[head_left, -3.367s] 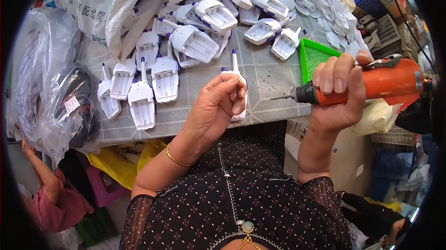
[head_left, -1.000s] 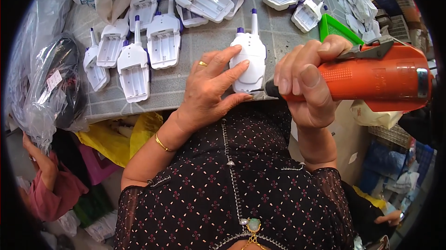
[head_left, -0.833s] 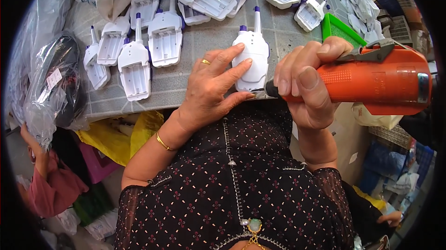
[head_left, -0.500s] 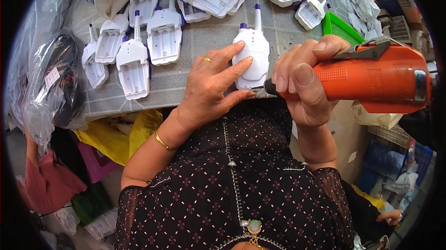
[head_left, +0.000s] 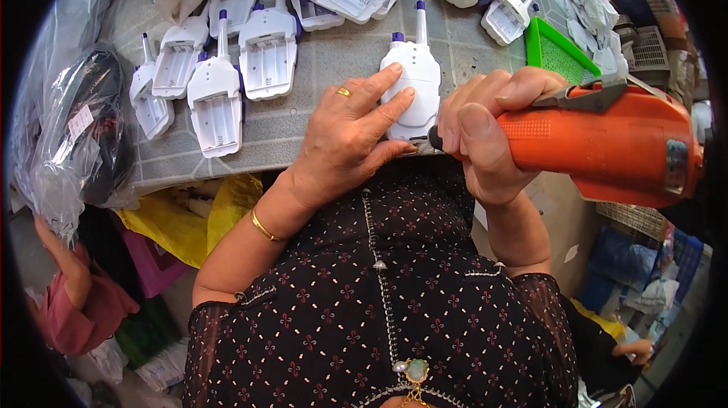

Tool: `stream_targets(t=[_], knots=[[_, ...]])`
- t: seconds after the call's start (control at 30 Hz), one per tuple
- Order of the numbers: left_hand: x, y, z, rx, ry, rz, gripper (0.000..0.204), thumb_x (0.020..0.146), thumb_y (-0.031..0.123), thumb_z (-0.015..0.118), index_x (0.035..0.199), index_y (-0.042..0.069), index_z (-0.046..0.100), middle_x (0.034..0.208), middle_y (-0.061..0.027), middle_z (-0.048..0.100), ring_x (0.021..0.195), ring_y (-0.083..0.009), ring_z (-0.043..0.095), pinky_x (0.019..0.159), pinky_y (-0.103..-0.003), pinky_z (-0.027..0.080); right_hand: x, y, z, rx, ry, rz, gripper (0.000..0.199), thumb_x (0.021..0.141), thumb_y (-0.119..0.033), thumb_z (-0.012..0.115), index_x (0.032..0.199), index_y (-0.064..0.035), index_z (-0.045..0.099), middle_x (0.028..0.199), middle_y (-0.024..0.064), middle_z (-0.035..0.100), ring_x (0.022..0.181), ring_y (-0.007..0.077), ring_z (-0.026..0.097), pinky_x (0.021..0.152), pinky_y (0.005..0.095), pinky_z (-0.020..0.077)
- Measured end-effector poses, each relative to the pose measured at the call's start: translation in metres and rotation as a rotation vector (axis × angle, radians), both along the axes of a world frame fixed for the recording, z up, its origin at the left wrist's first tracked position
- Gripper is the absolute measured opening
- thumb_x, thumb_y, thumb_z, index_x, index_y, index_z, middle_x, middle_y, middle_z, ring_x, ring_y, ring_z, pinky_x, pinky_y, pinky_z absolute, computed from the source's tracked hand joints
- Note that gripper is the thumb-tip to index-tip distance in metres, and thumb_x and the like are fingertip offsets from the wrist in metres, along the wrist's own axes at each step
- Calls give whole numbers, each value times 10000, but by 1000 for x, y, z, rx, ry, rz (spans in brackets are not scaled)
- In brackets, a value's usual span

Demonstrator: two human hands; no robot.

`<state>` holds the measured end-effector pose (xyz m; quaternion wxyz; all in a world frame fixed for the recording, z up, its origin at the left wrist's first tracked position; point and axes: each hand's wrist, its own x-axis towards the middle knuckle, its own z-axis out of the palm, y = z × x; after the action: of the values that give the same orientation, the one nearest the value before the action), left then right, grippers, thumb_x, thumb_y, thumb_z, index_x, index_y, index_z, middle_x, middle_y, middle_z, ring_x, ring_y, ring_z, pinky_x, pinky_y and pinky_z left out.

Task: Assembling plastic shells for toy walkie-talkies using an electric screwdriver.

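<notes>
Head view: resting the left hand (head_left: 343, 126)'s spread fingers, ungripped, on a white handset (head_left: 419, 71) near the table (head_left: 326, 51)'s front edge, holding an orange power screwdriver (head_left: 607, 142) in the right hand (head_left: 485, 146)'s tightly curled fingers, and judging the handset light, stiff, slick, best held by its sides.

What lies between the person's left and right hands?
In the head view, a white casing, with the left fingers on it, and the orange driver's black nose near its lower end.
</notes>
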<state>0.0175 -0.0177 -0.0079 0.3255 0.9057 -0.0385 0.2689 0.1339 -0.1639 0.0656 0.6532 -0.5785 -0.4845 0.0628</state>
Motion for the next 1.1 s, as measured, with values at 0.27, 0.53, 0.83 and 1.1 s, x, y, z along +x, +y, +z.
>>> stream_targets(t=[0.27,0.53,0.83,1.1], knots=[[2,2,-8,37,-38,24,651,646,229,858,1241,54,662,1386,-156,566,1050,-298,610,869,-407,481,-4,9,2,-7,-33,130,307,868,96,581,1023,-81,383,678,60,489,484,153,471,487,319,479],[4,6,5,96,-40,0,635,667,216,845,1244,41,645,1386,-167,551,1085,-303,597,861,-406,478,-4,9,2,61,-34,102,315,873,84,608,1029,-85,392,680,43,487,481,152,471,488,312,473],[-1,-2,19,70,15,-4,612,712,282,869,1244,54,670,1377,-183,576,1120,-329,621,888,-437,512,31,-14,78,471,174,-230,225,953,-67,605,1121,-77,456,684,8,463,573,124,485,560,280,452],[66,-20,60,115,437,230,785,740,384,800,1338,7,457,1199,-225,492,961,-411,639,828,-495,542,91,-16,-3,104,135,-634,448,922,-115,706,1299,11,500,872,29,593,660,91,561,617,238,471]])
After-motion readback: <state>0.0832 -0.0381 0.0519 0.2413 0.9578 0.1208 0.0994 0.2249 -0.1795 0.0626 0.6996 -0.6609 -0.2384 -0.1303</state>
